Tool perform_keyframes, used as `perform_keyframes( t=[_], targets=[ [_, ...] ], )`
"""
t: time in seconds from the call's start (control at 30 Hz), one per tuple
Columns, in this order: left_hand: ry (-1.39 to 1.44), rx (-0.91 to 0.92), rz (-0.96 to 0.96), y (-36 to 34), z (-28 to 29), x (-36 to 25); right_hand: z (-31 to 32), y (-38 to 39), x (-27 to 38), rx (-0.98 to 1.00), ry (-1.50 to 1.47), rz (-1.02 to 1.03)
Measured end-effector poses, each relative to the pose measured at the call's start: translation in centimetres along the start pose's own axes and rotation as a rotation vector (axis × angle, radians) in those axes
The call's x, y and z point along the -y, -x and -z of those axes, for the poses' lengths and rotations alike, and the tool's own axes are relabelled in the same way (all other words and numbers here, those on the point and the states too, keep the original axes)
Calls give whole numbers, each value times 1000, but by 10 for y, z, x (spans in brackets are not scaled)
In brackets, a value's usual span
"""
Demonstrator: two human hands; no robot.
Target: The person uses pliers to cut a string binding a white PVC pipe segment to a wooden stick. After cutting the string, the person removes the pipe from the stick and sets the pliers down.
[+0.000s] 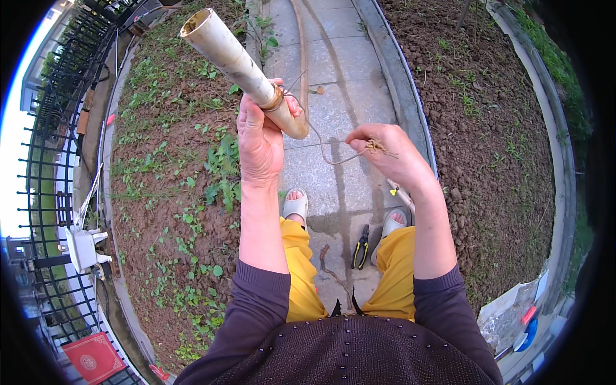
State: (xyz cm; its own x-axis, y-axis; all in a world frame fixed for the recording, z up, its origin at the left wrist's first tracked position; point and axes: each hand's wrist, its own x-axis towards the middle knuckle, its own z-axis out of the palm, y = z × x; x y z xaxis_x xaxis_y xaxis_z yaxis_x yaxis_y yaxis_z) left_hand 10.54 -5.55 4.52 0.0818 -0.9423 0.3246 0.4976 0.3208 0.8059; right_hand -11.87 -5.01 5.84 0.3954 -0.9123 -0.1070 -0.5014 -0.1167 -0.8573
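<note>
My left hand point(262, 138) is closed round a dirty whitish pipe point(228, 54), its hollow end tilted up to the far left. Rusty wire is wound round the pipe's lower part, just above my fingers. From there a thin brown wire point(323, 149) curves across to my right hand point(404, 157), which pinches it between thumb and fingers. A tangled, curled bit of the wire point(375, 147) shows against that hand. Black-and-yellow pliers point(360, 249) lie on the paving between my feet, with a rusty twisted strand point(330, 271) to their left.
Grey paving point(327, 61) runs ahead, with a long brown hose or pole point(300, 38) along it. Soil beds flank it, the left one point(160, 160) with green seedlings. A pale stick point(402, 194) lies beside my right foot. A black fence point(38, 173) and a white stool point(83, 249) stand far left.
</note>
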Motion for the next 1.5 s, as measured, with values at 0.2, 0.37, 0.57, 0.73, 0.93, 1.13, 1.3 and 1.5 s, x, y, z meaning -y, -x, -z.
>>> perform_keyframes(
  t=[0.2,0.37,0.57,0.73,0.93,1.13,1.3,1.5],
  targets=[
    [2,51,45,0,-1,1,10,-5,-13,-231,-559,94],
    [11,175,128,6,-12,8,6,3,11,-88,-759,99],
    [-90,199,195,11,-17,10,-8,1,17,11,-818,100],
    [-86,197,200,10,-17,13,-15,0,17,-49,-832,107],
    [-64,200,219,11,-14,21,-15,0,20,-91,-815,145],
    [-89,259,235,10,-11,18,-10,1,20,-42,-720,93],
    [-211,203,209,14,-19,20,-11,5,27,-81,-718,-46],
    [-202,217,214,13,-27,17,-8,9,38,-200,-391,-2]
  ],
)
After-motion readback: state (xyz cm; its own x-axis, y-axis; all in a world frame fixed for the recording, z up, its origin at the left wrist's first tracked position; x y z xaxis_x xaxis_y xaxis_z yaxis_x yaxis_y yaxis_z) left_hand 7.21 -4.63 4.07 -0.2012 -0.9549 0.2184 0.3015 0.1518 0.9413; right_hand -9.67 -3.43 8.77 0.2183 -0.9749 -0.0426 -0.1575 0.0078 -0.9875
